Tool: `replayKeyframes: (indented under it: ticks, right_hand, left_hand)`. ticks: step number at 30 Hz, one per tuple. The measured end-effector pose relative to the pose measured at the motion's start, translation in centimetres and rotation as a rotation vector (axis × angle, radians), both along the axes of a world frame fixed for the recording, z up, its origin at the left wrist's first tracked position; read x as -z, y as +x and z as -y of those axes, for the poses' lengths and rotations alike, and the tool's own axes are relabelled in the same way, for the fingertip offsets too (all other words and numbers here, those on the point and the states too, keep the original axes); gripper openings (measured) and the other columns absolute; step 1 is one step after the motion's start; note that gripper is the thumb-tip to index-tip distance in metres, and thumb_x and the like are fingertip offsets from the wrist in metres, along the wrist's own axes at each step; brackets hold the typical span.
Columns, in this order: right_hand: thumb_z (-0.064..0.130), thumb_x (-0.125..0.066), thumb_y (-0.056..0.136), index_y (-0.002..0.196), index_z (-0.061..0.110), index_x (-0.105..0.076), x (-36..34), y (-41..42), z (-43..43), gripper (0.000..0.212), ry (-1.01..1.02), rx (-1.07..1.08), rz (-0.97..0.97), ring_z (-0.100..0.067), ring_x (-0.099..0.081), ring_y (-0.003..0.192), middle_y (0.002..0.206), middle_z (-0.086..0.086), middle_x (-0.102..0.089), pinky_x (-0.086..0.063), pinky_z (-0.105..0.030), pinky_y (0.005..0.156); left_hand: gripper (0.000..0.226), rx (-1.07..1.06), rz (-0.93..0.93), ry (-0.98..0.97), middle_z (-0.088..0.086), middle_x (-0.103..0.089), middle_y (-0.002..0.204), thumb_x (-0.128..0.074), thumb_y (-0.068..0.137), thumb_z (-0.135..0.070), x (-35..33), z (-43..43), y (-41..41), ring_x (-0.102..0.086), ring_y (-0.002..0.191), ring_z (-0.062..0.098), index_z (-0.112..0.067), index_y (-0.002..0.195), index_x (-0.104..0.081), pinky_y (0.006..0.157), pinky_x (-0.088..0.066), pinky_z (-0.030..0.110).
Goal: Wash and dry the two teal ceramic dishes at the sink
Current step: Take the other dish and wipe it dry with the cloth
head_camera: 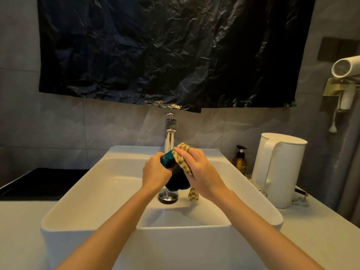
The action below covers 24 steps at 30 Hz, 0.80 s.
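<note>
Over the white sink my left hand grips a teal ceramic dish, tilted up on edge above the drain. My right hand holds a yellow checked cloth pressed against the dish's upper right side; one end of the cloth hangs down below the hand. Only this one teal dish can be told apart in view, and much of it is hidden by my hands. The chrome tap stands just behind the hands, with no water visible.
A white electric kettle and an amber pump bottle stand on the counter right of the sink. A dark flat surface lies to the left. A black plastic sheet covers the wall above. A hair dryer hangs far right.
</note>
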State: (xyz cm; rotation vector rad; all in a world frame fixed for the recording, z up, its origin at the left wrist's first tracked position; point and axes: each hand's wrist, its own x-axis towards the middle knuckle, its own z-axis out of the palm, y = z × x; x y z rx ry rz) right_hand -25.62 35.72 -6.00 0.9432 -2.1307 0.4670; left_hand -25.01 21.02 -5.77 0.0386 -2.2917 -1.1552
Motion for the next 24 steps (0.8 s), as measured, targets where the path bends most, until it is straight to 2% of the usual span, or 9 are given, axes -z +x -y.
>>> replayKeyframes:
  ticks: [4, 8, 11, 14, 19, 22, 24]
  right_hand:
    - [0.004, -0.056, 0.089, 0.137, 0.017, -0.046, -0.2, -0.6, 0.4, 0.051, -0.017, 0.001, 0.086, -0.022, -0.049, 0.118, 0.132, -0.003, -0.053, -0.048, -0.034, 0.096]
    - [0.018, -0.047, 0.098, 0.14, 0.014, -0.04, 0.1, -0.6, -1.0, 0.042, -0.084, 0.056, 0.206, -0.019, -0.05, 0.119, 0.134, -0.003, -0.051, -0.041, -0.022, 0.097]
    - [0.013, -0.052, 0.095, 0.144, 0.011, -0.035, 0.1, 0.1, -0.3, 0.051, -0.006, 0.029, 0.11, -0.021, -0.042, 0.129, 0.144, -0.008, -0.043, -0.033, -0.022, 0.105]
    - [0.01, -0.054, 0.093, 0.143, 0.013, -0.038, -0.1, -0.1, 0.3, 0.052, 0.043, 0.023, 0.077, -0.024, -0.044, 0.127, 0.141, -0.009, -0.046, -0.041, -0.032, 0.103]
    - [0.019, -0.042, 0.1, 0.146, 0.013, -0.026, 0.3, 0.1, 0.3, 0.05, -0.007, 0.1, 0.173, -0.02, -0.039, 0.131, 0.146, -0.007, -0.038, -0.032, -0.025, 0.107]
    - [0.017, -0.046, 0.099, 0.148, 0.011, -0.025, 0.2, 0.5, 0.7, 0.054, 0.072, 0.117, 0.084, -0.022, -0.033, 0.135, 0.149, -0.008, -0.033, -0.029, -0.028, 0.111]
    - [0.014, -0.05, 0.097, 0.146, 0.011, -0.03, 0.0, 0.3, 0.8, 0.053, 0.103, 0.106, 0.036, -0.024, -0.037, 0.132, 0.147, -0.009, -0.038, -0.034, -0.033, 0.109]
  left_hand:
    - [0.031, 0.032, -0.035, -0.122, 0.004, -0.067, 0.1, -0.07, 0.079, -0.02, 0.3, -0.6, 0.5, -0.061, 0.091, 0.025, -0.019, 0.108, -0.061, 0.078, -0.053, 0.038]
    - [0.03, -0.035, -0.052, -0.035, 0.003, -0.065, 0.1, -0.07, 0.081, -0.017, 0.0, 0.0, 0.4, -0.054, 0.083, 0.016, -0.014, 0.108, -0.059, 0.07, -0.045, 0.026]
    - [0.03, -0.005, -0.08, -0.09, 0.003, -0.065, 0.102, -0.071, 0.081, -0.016, 0.0, -0.3, 0.6, -0.055, 0.085, 0.017, -0.015, 0.109, -0.059, 0.072, -0.046, 0.026]
    - [0.031, 0.005, -0.089, -0.161, 0.002, -0.065, 0.103, -0.071, 0.081, -0.018, 0.3, -0.8, 0.7, -0.06, 0.093, 0.022, -0.017, 0.109, -0.058, 0.077, -0.05, 0.03]
    - [0.037, -0.051, -0.054, -0.032, 0.006, -0.064, 0.109, -0.071, 0.081, -0.016, 0.1, -0.2, 0.5, -0.059, 0.098, 0.021, -0.014, 0.115, -0.056, 0.082, -0.05, 0.03]
    - [0.033, -0.016, -0.07, -0.061, 0.005, -0.064, 0.107, -0.069, 0.083, -0.019, 0.1, -0.5, 0.6, -0.059, 0.096, 0.021, -0.014, 0.113, -0.056, 0.082, -0.049, 0.031]
    - [0.031, 0.0, -0.089, -0.116, 0.005, -0.064, 0.104, -0.069, 0.083, -0.019, 0.2, -0.7, 0.7, -0.059, 0.094, 0.021, -0.015, 0.111, -0.057, 0.079, -0.048, 0.03]
